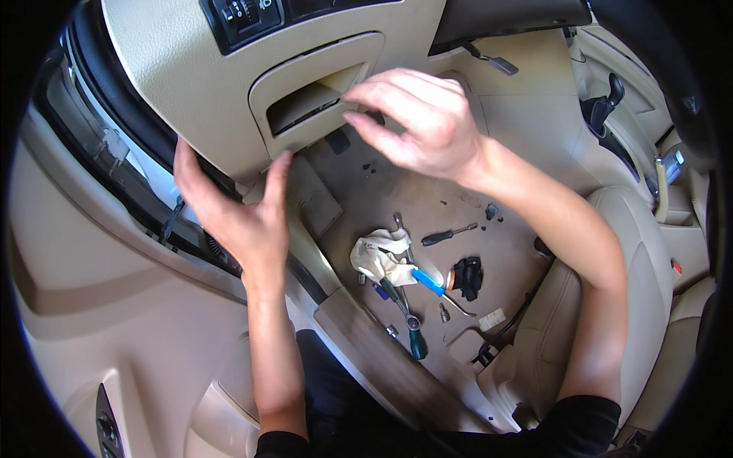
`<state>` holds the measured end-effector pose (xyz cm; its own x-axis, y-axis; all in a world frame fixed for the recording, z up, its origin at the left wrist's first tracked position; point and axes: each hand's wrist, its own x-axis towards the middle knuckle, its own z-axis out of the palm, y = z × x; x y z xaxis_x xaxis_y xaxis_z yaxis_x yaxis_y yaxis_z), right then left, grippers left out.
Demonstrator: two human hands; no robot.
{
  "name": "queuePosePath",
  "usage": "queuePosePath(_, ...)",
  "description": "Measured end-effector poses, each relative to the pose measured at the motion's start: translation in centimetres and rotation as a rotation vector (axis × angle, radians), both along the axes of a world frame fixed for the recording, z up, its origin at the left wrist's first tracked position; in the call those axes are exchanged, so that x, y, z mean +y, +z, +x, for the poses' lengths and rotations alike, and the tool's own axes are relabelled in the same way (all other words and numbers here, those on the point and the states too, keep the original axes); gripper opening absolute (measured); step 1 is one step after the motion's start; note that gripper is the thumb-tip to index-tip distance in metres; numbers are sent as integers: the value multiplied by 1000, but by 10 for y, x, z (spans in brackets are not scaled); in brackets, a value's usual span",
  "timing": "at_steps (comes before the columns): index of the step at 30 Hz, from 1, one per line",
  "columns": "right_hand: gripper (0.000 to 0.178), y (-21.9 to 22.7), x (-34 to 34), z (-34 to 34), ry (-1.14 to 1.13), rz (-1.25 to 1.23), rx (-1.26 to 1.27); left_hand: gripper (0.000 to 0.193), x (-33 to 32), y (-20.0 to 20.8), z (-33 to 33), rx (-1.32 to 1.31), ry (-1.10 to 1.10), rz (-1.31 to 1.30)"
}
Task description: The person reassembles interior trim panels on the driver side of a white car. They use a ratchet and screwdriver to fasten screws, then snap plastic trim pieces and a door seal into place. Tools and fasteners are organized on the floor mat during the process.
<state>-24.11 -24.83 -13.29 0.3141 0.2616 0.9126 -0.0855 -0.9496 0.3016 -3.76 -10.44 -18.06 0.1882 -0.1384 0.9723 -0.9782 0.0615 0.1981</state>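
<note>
Left fingers: the left hand [233, 206] is spread open and flat, thumb up along the panel's lower left corner, fingertips wrapped over the dash edge and out of sight; it grips nothing, only presses.
Right fingers: the right hand [416, 122] is loosely curled, half open, thumb and forefinger tips close together at the right end of the pocket; whether they pinch anything cannot be made out.
Panel: the beige lower dash panel [229, 107] sits between both hands, at the top centre of the view, under the dashboard.
Pocket: a recessed pocket [309, 103] with a dark slot is set in the panel; its right end is covered by the right hand.
Switches: a black switch block [240, 15] sits above, cut off by the top edge.
Hidden: the panel's lower edge behind the left palm; the space behind the panel.
Floor: the tan carpet [397, 191] lies below, speckled with small dark bits too small to identify.
Rag: a crumpled white rag [380, 256] lies on the floor, touching the tools.
Tools: a blue-handled screwdriver [427, 282], a green-handled tool [417, 343] and a black-handled screwdriver [447, 235] lie near the rag; a black part [467, 276] lies just beside them.
Seat: the beige seat [611, 305] is at right, partly behind the right forearm.
Door: the beige door trim [99, 336] is at left, bent by the lens.
</note>
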Motion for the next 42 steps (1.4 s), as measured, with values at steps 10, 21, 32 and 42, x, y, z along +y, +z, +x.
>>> queuePosePath(10,89,35,76,27,1182,1747,-84,88,-7,-15,-13,237,-230,-86)
queuePosePath(21,122,38,97,79,1036,1674,-509,71,52,-23,-33,485,-404,12)
queuePosePath(32,49,26,118,58,1410,1581,-1006,63,104,-39,-43,555,-432,124)
queuePosePath(42,42,14,95,68,1571,1550,-917,25,86,-64,-29,853,-770,336)
